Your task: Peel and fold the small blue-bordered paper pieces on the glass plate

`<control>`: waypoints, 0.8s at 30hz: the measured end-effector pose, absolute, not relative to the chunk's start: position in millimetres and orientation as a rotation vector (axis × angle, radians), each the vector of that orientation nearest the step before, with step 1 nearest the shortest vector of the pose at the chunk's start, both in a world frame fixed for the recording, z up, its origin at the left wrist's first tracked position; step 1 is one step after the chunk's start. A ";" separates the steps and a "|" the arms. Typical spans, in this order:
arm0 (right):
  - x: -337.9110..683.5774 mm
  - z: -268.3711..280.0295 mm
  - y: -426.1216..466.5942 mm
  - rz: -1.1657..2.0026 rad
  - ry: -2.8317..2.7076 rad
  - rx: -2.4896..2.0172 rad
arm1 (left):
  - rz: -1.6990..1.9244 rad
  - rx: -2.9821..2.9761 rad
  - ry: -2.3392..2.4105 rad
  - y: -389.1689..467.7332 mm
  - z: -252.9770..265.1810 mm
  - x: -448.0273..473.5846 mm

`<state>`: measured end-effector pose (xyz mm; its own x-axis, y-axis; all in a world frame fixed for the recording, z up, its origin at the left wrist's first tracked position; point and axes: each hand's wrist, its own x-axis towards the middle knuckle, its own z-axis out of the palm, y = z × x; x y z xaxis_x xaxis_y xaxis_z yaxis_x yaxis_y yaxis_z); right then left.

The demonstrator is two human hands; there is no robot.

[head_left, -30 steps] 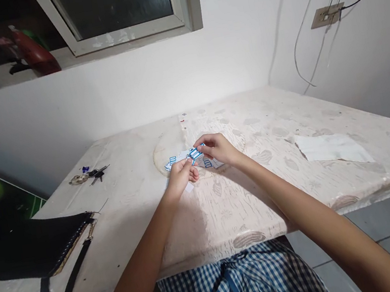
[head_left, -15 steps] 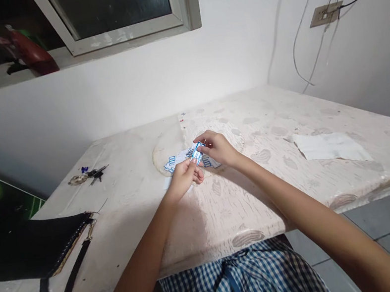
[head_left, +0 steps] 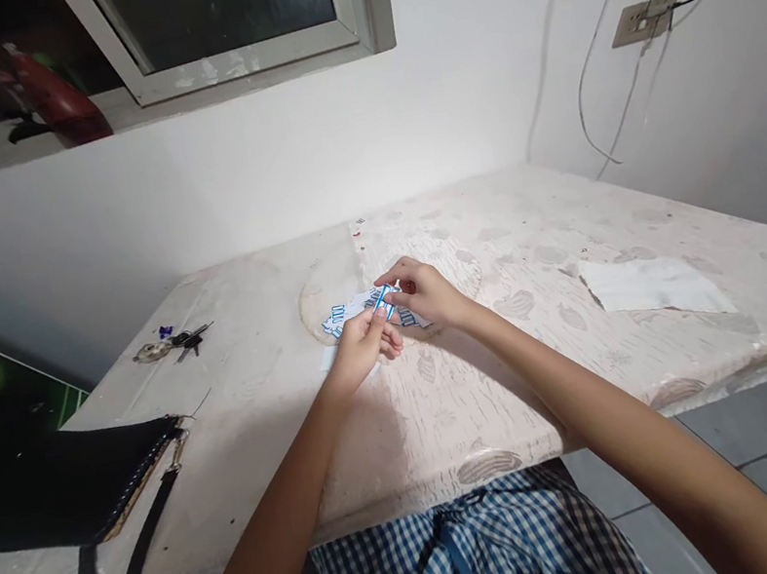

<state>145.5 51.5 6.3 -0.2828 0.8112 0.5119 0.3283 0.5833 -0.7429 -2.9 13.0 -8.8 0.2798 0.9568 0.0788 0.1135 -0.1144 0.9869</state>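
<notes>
Between my two hands is a small white paper piece with blue printed lines. My left hand pinches its near end between thumb and fingers. On the far end, my right hand closes thumb and fingertips. The piece looks narrow from here; whether it is folded or only turned edge-on I cannot tell. Beneath and around the hands lie several flat white paper cut-outs with blue outlines, partly hidden by the fingers.
The table has a pale patterned plastic cover. A bunch of keys and a black bag with a strap lie at the left. A torn white sheet is at the right. A wall socket has cables.
The paper piece showed its broad printed face before; now it appears as a narrow strip. Both hands keep their hold, with the right fingers slightly shifted.
</notes>
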 end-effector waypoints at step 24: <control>141.9 8.6 46.6 1.316 -1.551 -0.767 | 1.061 1.570 1.006 8.9 -7.2 -2.4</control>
